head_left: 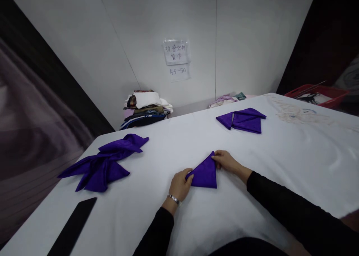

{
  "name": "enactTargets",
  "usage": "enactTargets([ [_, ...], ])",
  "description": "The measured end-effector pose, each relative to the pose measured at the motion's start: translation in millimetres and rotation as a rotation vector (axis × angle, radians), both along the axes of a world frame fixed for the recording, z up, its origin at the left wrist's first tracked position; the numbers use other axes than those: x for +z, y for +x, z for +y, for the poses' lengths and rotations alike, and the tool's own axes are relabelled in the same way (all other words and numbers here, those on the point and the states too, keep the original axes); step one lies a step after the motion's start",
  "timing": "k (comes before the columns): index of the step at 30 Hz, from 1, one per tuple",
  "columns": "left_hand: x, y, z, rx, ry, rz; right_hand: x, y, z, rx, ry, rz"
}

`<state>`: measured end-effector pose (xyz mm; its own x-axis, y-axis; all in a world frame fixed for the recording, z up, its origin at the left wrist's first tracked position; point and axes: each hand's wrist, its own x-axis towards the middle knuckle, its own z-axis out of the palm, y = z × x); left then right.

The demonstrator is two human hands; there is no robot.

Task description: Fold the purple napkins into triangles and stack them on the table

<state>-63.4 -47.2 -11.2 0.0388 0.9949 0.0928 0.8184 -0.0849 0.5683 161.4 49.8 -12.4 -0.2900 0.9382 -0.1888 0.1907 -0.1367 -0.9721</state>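
From where I stand, the purple cloth lies just below the centre of the frame, folded into a small, flat triangle-like shape with a slanting upper left edge, a straight lower edge and a slight sheen. The left hand grips its left corner, thumb on top; the right hand has its fingers pinched on the peak at the top.

Around it spreads a white surface. Left of centre I see a loose heap of purple fabric, rumpled, its points splayed, well apart from the hands. Another folded piece sits toward the upper right, flatter and wider. A black strip lies at the lower left. Beyond the far edge are a stack of clothes, a paler pile and, far right, a red basket. A handwritten sign hangs on the wall.
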Motion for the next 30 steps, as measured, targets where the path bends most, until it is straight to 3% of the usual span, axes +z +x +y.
enactTargets([
  [12,-3.4,1,-7,0.078,0.077,-0.029,-15.2,2,14,-0.020,0.123,-0.021],
  [18,-9.7,1,-11,0.083,0.174,0.047,-12.1,1,19,0.000,0.130,-0.178],
  [30,-17.5,-1,-7,0.071,0.288,0.066,-12.9,1,31,0.010,0.155,-0.275],
])
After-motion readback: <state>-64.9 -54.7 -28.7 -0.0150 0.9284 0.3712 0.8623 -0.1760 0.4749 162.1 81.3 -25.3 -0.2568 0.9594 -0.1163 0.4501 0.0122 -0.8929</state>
